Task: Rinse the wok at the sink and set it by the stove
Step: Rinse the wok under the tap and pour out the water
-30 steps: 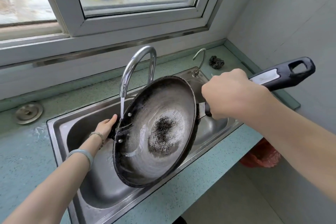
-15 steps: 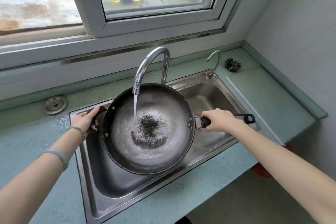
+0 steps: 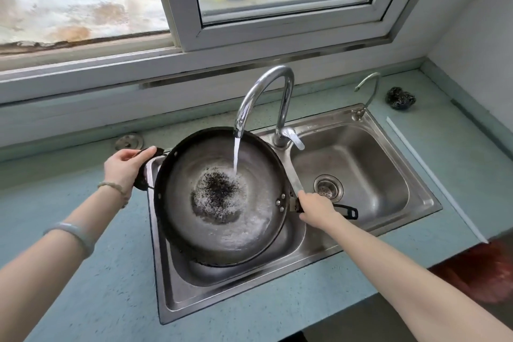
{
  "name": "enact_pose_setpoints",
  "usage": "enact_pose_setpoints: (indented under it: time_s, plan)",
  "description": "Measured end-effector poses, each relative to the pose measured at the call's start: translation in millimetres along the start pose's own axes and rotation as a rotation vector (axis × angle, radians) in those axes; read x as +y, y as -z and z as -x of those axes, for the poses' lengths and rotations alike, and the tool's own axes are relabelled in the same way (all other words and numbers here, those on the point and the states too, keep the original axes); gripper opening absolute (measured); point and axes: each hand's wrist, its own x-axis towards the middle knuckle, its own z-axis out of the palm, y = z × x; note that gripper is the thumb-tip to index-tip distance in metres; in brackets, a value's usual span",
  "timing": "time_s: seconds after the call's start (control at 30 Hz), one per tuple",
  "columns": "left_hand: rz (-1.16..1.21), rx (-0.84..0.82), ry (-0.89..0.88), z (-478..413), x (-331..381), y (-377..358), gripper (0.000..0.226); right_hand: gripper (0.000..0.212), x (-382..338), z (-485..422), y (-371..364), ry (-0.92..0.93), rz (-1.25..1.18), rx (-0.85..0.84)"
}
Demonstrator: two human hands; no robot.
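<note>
A pale green countertop [image 3: 83, 272] below a window holds a double steel sink [image 3: 388, 130]; we place things by its tall faucet [image 3: 266, 86]. The wok [image 3: 222, 230] hangs mouth up directly under the spout, over the basin left of the faucet, taking the water stream [image 3: 236, 155]. Its long axis runs from the loop handle [image 3: 141, 179], left of the faucet, to the long handle [image 3: 347, 210], right of it and nearer us. Our left hand [image 3: 125, 166] curls round the loop and our right hand [image 3: 313, 208] clamps the long handle, so we judge tipping turns on that line. The metal is dark and wet, with black specks [image 3: 219, 189] in the foamy centre.
</note>
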Motion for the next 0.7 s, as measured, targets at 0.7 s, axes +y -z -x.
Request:
enact_pose_setpoints:
  time_s: [0.7]
  plan:
    - [-0.187, -0.193, 0.222, -11, -29, 6, 0.031, 0.022, 30, -2, 29, -0.026, 0.055, 0.185]
